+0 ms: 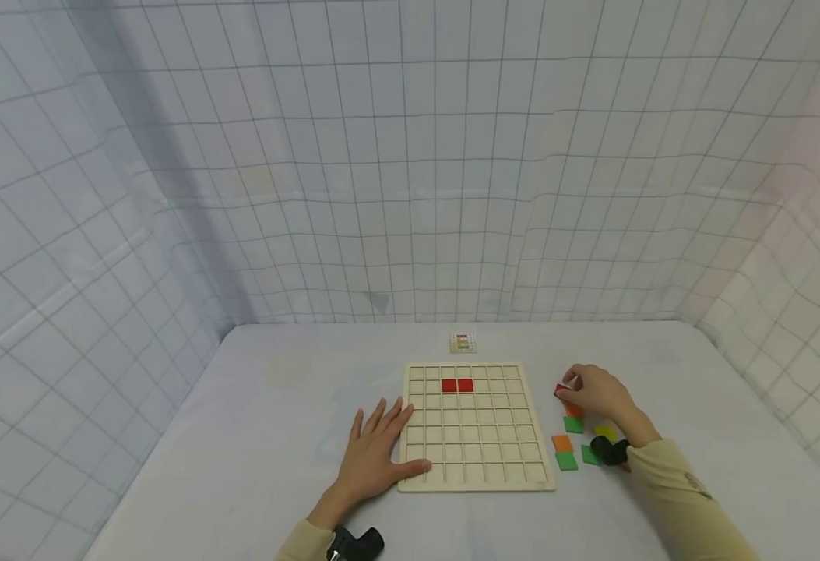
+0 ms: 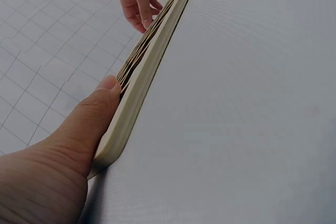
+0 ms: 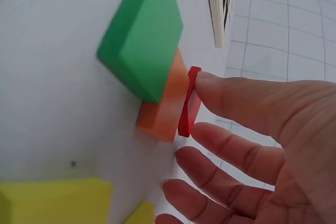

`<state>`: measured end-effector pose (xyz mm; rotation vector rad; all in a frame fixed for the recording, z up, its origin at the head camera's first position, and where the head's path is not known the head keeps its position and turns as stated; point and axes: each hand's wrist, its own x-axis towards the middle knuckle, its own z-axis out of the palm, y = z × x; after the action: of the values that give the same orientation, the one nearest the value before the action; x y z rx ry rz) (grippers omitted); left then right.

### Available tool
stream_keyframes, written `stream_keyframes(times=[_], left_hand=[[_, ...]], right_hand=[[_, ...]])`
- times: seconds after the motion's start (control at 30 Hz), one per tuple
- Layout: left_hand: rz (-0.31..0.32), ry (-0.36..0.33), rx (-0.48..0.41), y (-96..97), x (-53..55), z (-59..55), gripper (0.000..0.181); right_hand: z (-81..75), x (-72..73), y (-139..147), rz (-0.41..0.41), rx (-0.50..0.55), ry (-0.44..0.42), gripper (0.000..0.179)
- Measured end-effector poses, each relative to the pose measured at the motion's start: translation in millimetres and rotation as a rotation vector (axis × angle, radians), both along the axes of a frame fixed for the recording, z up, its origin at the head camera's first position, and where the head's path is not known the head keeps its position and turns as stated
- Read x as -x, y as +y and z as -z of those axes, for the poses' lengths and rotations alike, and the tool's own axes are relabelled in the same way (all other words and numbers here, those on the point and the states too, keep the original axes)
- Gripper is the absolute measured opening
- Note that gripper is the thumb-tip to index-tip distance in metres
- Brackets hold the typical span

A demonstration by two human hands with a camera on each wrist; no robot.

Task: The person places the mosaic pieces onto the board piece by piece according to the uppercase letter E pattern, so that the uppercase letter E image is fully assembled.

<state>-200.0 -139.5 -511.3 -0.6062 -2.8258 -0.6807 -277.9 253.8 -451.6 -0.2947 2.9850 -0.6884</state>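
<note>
My left hand [image 1: 370,461] rests with spread fingers at the left edge of a pale gridded board [image 1: 480,452]; its thumb [image 2: 100,106] lies over the board's near corner. Two red square tiles [image 1: 457,385] sit side by side in the second row of cells. To the right of the board, my right hand [image 1: 600,396] pinches another red tile [image 3: 191,103] between thumb and index finger, the other fingers loosely bent. Right beside that tile lie an orange tile [image 3: 167,103] and a green tile [image 3: 149,40].
More tiles lie near the right wrist: orange [image 1: 561,443], green [image 1: 567,461], another green [image 1: 589,455] and yellow [image 1: 606,431]. Behind the board is a small card [image 1: 462,342] with a coloured grid pattern. Grid-lined white sheets [image 1: 410,195] surround the white table [image 1: 297,374].
</note>
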Motion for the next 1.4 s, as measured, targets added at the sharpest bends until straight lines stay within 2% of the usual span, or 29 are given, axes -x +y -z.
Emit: stream_keyframes(times=[0.2,0.4,0.53,0.67,0.9,1.07,1.3,1.4], left_hand=[[-0.006,0.000,0.007,-0.4,0.5,-1.5,0.094],[0.004,0.025,0.007,-2.0,1.7,-0.7,0.095],[-0.001,0.035,-0.008,1.3,0.8,1.0,0.094],[0.017,0.014,-0.009,2.1,0.0,0.9,0.094],[-0.008,-0.018,0.005,-1.0,1.0,-0.2,0.095],[-0.006,-0.019,0.002,-2.8,1.1,-0.5,0.095],[-0.015,-0.010,0.020,-3.5,2.3,-0.4,0.097],[-0.006,-0.013,0.010,-2.7,1.8,-1.2,0.097]], right_hand=[[-4.1,0.7,-4,0.000,-0.014,-0.009,0.029],[-0.4,3.1,-5,0.028,-0.031,0.006,0.024],[-0.1,3.7,-2,0.016,-0.006,-0.003,0.023],[1.6,0.7,0,0.021,0.020,-0.022,0.023],[3.1,0.1,-7,0.010,0.122,0.010,0.021],[4.5,1.0,-10,0.001,0.134,0.028,0.020],[7.0,2.6,-13,-0.077,0.175,0.112,0.015],[7.4,0.9,-15,-0.060,0.184,0.106,0.015]])
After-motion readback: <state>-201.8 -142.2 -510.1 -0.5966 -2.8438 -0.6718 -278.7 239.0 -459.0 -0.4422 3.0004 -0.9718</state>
